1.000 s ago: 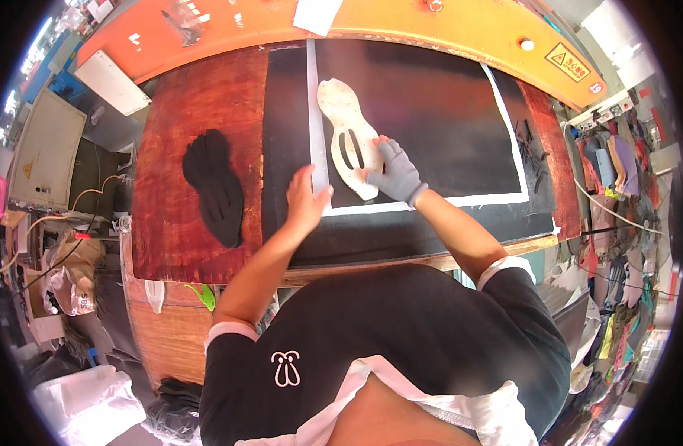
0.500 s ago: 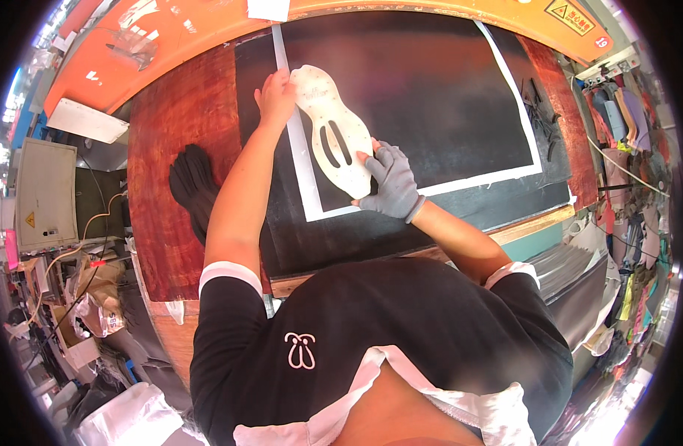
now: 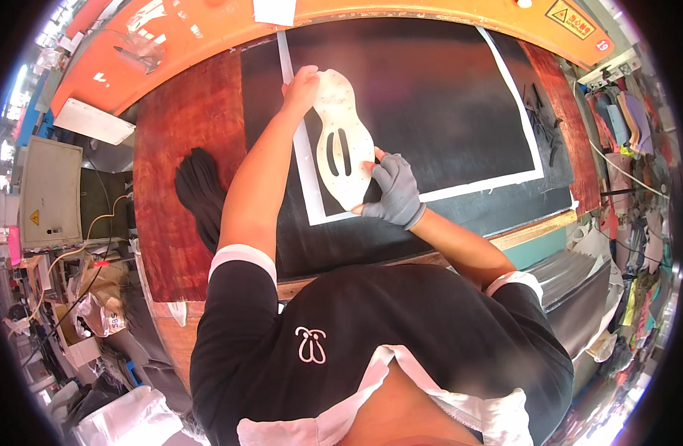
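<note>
A white, sole-shaped cutting die [image 3: 346, 126] with two long dark slots is held over a black sheet [image 3: 445, 111]. Its narrower waist lies between its rounded far end and its near tip. My bare left hand [image 3: 303, 88] grips the far end from the left side, with its fingertips partly hidden. At the near right edge, my right hand [image 3: 392, 192], in a grey fingerless glove, is closed on the die with the thumb over its upper face. Whether the die touches the sheet I cannot tell.
White strips [image 3: 430, 197] frame the black sheet. A stack of black sole-shaped pieces [image 3: 200, 189] lies on the reddish board [image 3: 181, 134] at left. Dark scraps [image 3: 542, 123] lie on the right. An orange machine beam [image 3: 401, 13] spans the far side, and a wooden rail [image 3: 531, 229] edges the front.
The die has turned a little, its far end shifting right and its length pointing more straight away from me. My left hand moved right with it; my right hand kept its hold.
</note>
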The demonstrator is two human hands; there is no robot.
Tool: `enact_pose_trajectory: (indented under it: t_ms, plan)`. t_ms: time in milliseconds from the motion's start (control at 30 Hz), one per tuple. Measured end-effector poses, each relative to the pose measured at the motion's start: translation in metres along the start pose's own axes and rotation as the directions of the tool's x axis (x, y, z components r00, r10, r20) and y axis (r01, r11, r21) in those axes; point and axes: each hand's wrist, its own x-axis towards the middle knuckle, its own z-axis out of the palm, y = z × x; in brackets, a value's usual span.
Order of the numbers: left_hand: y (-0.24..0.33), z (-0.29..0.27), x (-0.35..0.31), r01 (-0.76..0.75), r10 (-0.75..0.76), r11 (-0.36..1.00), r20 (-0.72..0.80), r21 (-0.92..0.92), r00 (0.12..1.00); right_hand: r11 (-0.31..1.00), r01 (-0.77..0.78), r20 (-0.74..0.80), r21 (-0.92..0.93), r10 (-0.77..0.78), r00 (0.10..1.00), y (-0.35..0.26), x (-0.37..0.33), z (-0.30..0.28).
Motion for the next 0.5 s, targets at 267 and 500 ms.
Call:
enact_pose_trajectory:
  t_ms: [267, 500]
  plan:
    - [-0.014, 0.002, 0.021, -0.081, 0.110, 0.925, 0.057, -0.371, 0.992, 0.996, 0.052, 0.082, -0.071, -0.046, 0.996, 0.009, 0.006, 0.002]
    - [0.000, -0.008, 0.011, 0.061, -0.019, 0.966, 0.167, -0.250, 0.986, 0.997, 0.038, 0.046, -0.062, -0.035, 0.998, -0.001, 0.000, 0.010]
